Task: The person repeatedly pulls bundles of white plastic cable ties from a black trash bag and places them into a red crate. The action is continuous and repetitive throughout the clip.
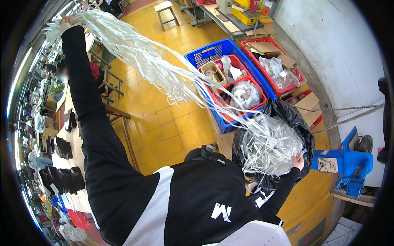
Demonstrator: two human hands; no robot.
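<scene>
My left hand (69, 21), raised on an outstretched arm at the upper left, is closed round a thick bundle of long, thin white strips (135, 53). The strips sag across the view and run down to the right into a clear plastic bag (283, 135) inside a black plastic bag (271, 107). More white strips (266, 158) lie tangled there. At the right side of this opening, my right hand (298, 161) has its fingers closed at the clear bag's edge; strips lie close by, and its exact hold is partly hidden.
Behind the bags stand a blue crate (201, 57) with red bins and a red crate (266, 41) of plastic-wrapped items. A blue metal machine (340, 160) is at the right, near a white wall (328, 37). A long worktable (78, 143) runs along the left; a stool (163, 7) stands farther off.
</scene>
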